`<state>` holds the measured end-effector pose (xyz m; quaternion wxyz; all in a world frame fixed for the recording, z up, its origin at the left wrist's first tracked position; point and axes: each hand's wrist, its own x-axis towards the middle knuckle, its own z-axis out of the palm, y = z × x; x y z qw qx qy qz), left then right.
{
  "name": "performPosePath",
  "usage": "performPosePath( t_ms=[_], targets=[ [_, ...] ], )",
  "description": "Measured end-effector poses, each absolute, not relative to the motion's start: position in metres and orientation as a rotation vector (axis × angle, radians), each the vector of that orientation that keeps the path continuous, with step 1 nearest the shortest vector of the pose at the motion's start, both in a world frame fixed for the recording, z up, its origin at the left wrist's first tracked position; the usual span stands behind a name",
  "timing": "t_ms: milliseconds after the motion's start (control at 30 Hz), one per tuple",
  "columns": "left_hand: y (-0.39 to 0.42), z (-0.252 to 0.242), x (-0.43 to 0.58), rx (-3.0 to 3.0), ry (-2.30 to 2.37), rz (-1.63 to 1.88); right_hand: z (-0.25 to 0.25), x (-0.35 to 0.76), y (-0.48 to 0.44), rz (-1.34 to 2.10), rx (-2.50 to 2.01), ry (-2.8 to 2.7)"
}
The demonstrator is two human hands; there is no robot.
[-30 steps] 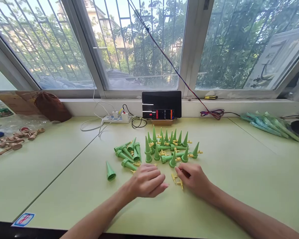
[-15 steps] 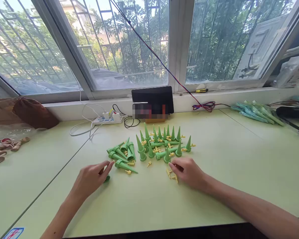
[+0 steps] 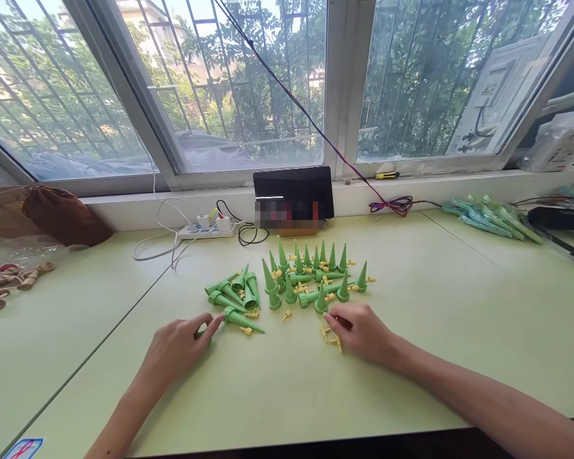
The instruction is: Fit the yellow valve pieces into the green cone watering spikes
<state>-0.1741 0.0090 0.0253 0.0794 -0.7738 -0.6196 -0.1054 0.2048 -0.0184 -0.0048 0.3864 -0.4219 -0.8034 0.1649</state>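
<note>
My left hand (image 3: 179, 341) hovers low over the table at the left, its thumb and index finger apart and a fingertip at the wide capped end of a green plastic plant-watering spike (image 3: 242, 320) lying on its side. A small dark green piece is mostly hidden beneath this hand. My right hand (image 3: 361, 328) rests on the table with fingers curled together; whatever they hold is hidden. Small yellow valve fittings (image 3: 335, 342) lie by its fingers. Just beyond its fingertips a green spike (image 3: 321, 298) stands point up.
Several green spikes with yellow valves (image 3: 316, 258) stand grouped at the centre. More spikes (image 3: 229, 290) lie piled to their left. Behind are a tablet (image 3: 291, 191), a power strip (image 3: 205, 229) and cables. Wooden pieces (image 3: 29, 277) lie far left, wrapped green items (image 3: 492, 217) far right.
My left hand has shifted slightly right and its fingertips have reached the nearest lying spike. The dark green piece beneath it is now more covered. My right hand has stayed in place.
</note>
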Motion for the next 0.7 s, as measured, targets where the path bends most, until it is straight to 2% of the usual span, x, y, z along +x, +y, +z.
performPosePath(
  t_ms=[200,333,567,700],
  targets=[
    [0.001,0.022,-0.173,-2.288,-1.818,-0.319,-0.005,0.204,-0.019,0.383,-1.047,-2.038],
    [-0.002,0.021,-0.172,-2.215,-1.712,-0.461,-0.005,0.204,-0.018,0.390,-1.051,-2.044],
    [-0.006,0.053,-0.132,-2.227,-1.006,-0.920,-0.005,0.204,-0.019,0.460,-1.082,-1.976],
    [-0.005,0.069,-0.084,-2.379,-0.613,-0.994,-0.005,0.206,-0.017,0.457,-1.074,-1.875]
  ],
)
